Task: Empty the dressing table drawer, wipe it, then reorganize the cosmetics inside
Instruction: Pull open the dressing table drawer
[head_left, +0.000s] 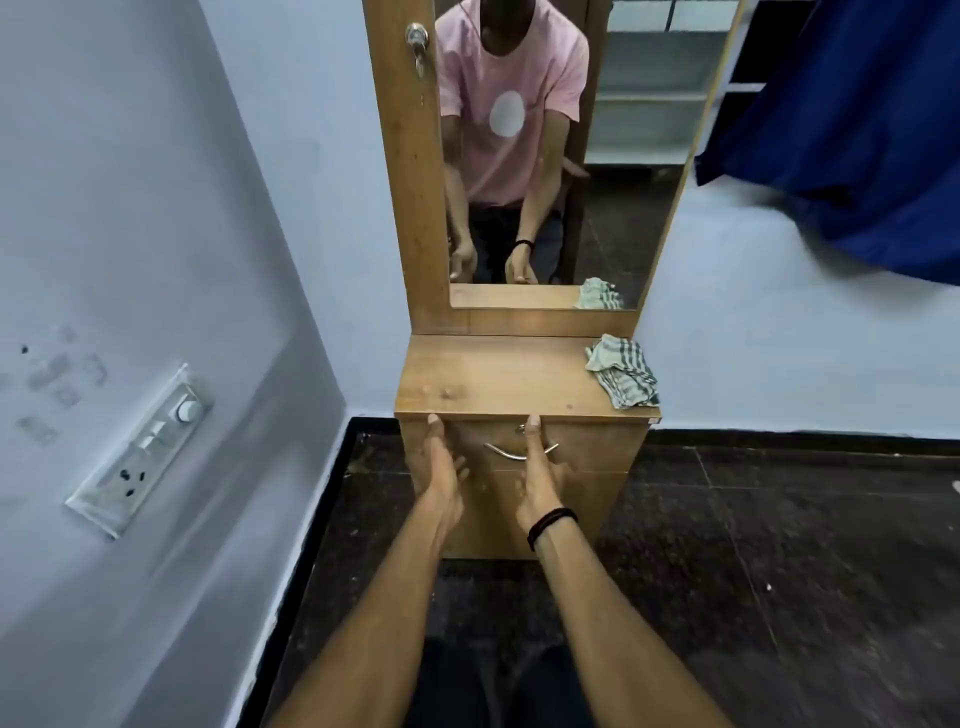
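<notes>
A small wooden dressing table (498, 379) stands against the wall under a tall mirror (545, 156). Its drawer (597, 447) is closed, with a curved metal handle (506, 453) on the front. My left hand (441, 467) is open, its fingertips at the drawer's top left edge. My right hand (540, 467) is open too, laid flat over the handle with its fingertips near the drawer's top edge. A striped cloth (623, 371) lies crumpled on the tabletop's right end. No cosmetics are visible.
A light wall with a switch and socket panel (140, 452) runs close on the left. A blue curtain (857, 130) hangs at the upper right. Dark tiled floor (779, 545) spreads to the right of the table. The mirror reflects a person in a pink shirt.
</notes>
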